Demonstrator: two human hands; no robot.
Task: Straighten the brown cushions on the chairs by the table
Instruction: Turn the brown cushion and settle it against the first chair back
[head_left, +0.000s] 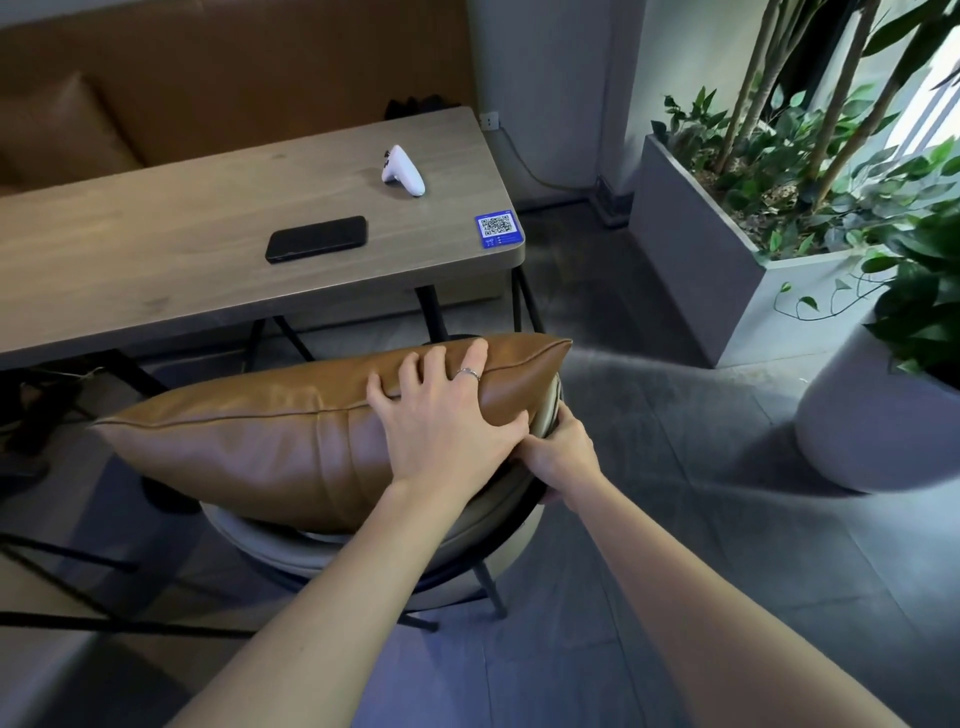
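Both forearms reach forward from the bottom edge toward a chair with a round padded seat. Left hand: fingers spread wide, palm pressed flat on the right portion of the brown cushion; a ring sits on one finger. Right hand: closed around the curved rim of the chair back, just beside the left hand and below the cushion's right corner.

The cushion stands on its long edge on the seat, leaning against the chair back, with the seam running along its top.

Behind the chair, left to right on the counter: a black phone lying flat, a white controller, and a blue code sticker at the near right corner. A grey planter with green foliage stands on the floor further right.
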